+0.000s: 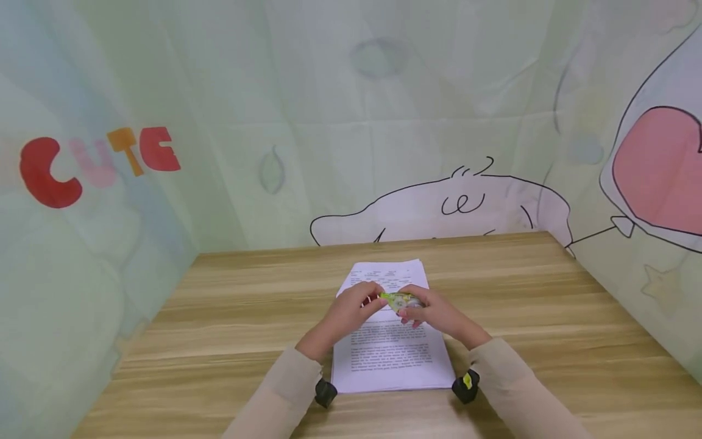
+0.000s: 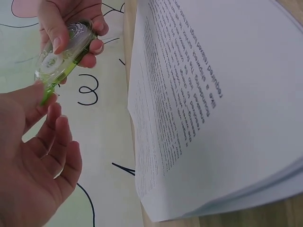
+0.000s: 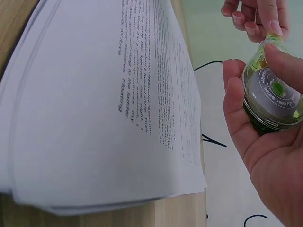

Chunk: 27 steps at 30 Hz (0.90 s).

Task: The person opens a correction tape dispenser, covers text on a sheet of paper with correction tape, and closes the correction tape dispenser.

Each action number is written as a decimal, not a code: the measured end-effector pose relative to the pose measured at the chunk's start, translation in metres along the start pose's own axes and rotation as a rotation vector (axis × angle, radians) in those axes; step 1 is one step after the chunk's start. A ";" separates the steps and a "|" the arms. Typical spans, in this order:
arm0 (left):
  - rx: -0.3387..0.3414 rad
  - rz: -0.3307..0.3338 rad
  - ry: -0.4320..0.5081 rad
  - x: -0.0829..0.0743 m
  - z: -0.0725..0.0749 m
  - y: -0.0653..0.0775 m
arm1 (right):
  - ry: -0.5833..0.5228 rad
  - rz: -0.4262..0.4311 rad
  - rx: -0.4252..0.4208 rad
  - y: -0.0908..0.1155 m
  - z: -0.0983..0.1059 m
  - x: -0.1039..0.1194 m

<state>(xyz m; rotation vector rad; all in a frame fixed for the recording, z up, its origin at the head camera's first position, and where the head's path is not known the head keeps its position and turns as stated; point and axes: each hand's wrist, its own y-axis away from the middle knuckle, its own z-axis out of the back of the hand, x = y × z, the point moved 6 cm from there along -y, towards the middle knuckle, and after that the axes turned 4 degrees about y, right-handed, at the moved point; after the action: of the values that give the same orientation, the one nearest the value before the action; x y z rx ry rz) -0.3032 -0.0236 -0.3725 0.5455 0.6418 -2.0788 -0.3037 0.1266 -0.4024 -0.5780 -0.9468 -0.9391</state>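
Observation:
A see-through correction tape (image 1: pixel 401 300) with a green tip is held up over a stack of printed paper (image 1: pixel 384 378). My right hand (image 1: pixel 439 312) grips its rounded body, the thumb lying on the flat side. In the right wrist view, a grey printed disc with a green hub shows inside the correction tape (image 3: pixel 272 90). My left hand (image 1: pixel 351 306) pinches the narrow green end between thumb and index finger. Its other fingers curl loosely below, as the left wrist view shows. Both hands are above the upper half of the top page, whose text they partly cover.
The paper stack lies on a wood-grain table (image 1: pixel 247 317), its sheets slightly uneven at the edges. A pale cloth backdrop (image 1: pixel 274 91) with cartoon drawings hangs behind and at both sides of the table. Black wrist devices (image 1: pixel 325 393) sit by both sleeves.

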 end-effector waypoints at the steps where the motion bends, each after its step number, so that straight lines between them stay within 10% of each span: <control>1: -0.004 0.002 0.008 0.000 0.000 0.000 | -0.006 0.002 0.002 0.000 0.000 0.000; 27: -0.055 0.023 0.129 0.006 -0.003 0.004 | -0.033 -0.002 -0.037 -0.006 0.007 0.009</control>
<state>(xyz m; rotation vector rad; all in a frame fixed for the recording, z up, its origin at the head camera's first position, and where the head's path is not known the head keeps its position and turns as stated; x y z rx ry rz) -0.3028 -0.0272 -0.3796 0.6562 0.7608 -2.0103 -0.3092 0.1253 -0.3905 -0.6263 -0.9613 -0.9528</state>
